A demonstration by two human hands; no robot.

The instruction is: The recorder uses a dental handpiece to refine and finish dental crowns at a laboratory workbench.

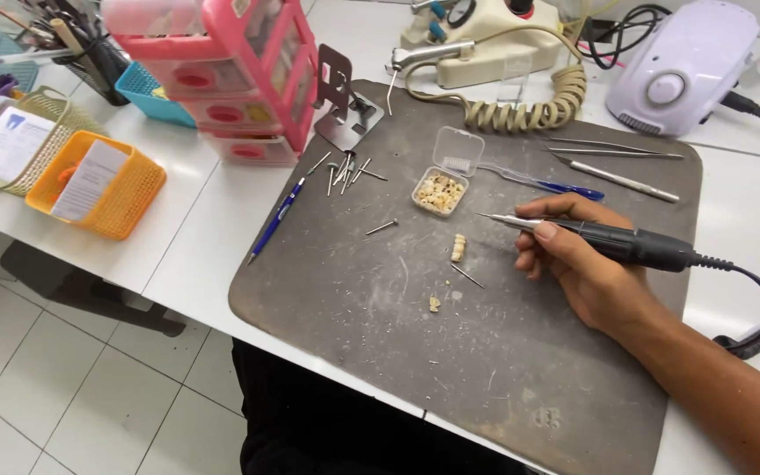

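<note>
My right hand (578, 259) rests on a dark grey work mat (371, 308) and grips a black and silver rotary handpiece (609, 242), its fine tip pointing left. Just left of the tip lies a small cream tooth bridge (458, 247) on the mat, with a thin bur (467, 275) beside it and a tiny cream fragment (434, 304) lower down. An open clear plastic box (441, 190) of cream tooth pieces sits behind them. My left hand is out of sight.
Several loose burs (345, 171) and a blue pen (275, 220) lie at the mat's left. Metal instruments (613, 167) lie at the back right. Behind stand a pink drawer unit (239, 79), orange basket (98, 185), beige motor unit with coiled cable (521, 110) and white machine (683, 66).
</note>
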